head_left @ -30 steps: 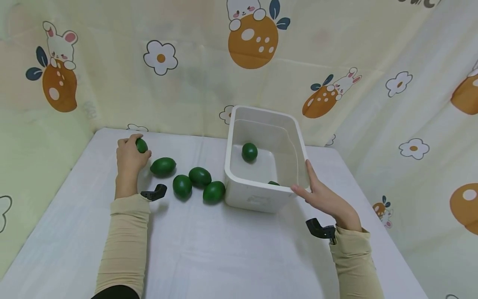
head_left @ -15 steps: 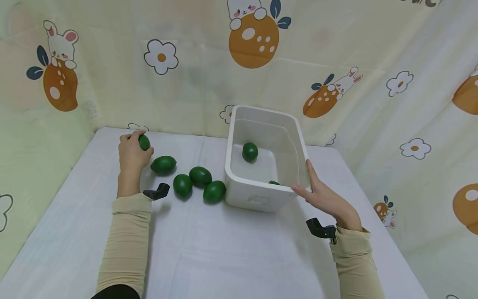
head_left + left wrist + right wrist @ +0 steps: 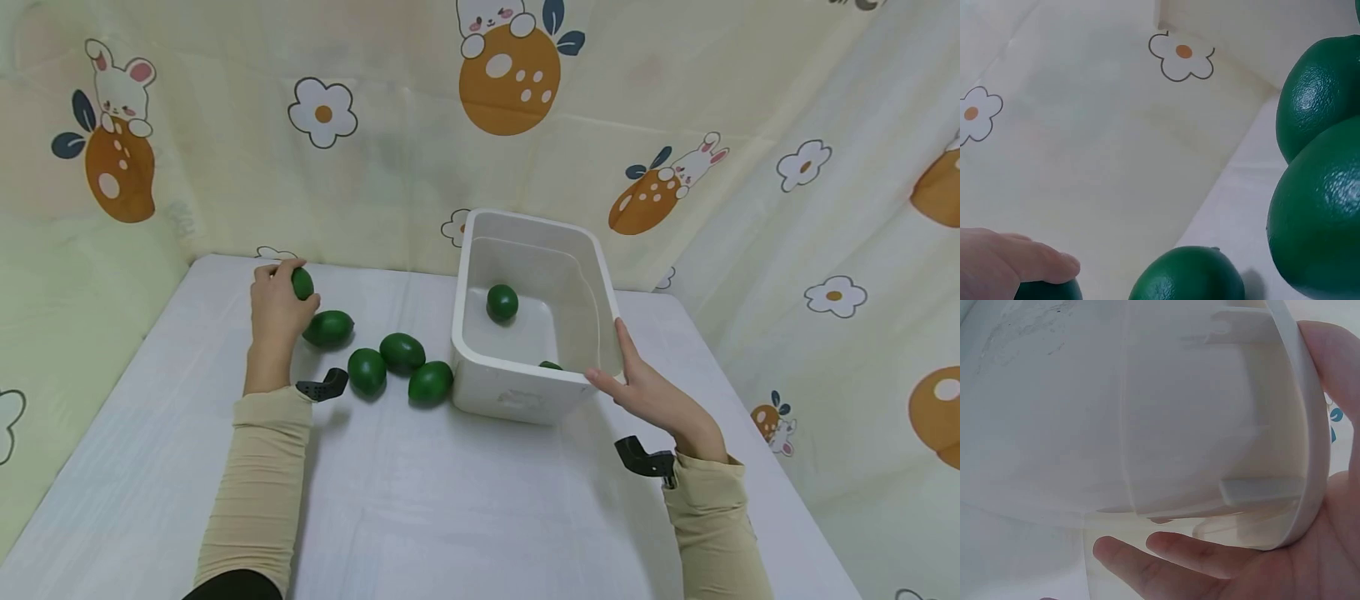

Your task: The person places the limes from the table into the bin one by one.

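At the back left of the table, my left hand (image 3: 279,307) pinches a glossy green lime (image 3: 302,284) between thumb and fingers. Part of that lime (image 3: 1050,290) shows under a finger in the left wrist view. Just right of the hand lies another lime (image 3: 330,330). Nearer the bin is a cluster of three limes (image 3: 402,354). My right hand (image 3: 656,400) grips the near right corner of a white plastic bin (image 3: 517,396), its thumb on the rim. Inside the bin are one whole lime (image 3: 502,303) and a second lime (image 3: 551,365), mostly hidden by the front wall.
A white cloth covers the table (image 3: 450,508). Behind it and along both sides hangs a cream curtain (image 3: 390,183) printed with rabbits, orange fruit and flowers. The bin's back stands close to the curtain. Black camera mounts (image 3: 643,460) sit at both wrists.
My left hand has moved right and slightly farther back with its lime, nearer the lime beside it. The right hand, the bin and the other limes have stayed in place.
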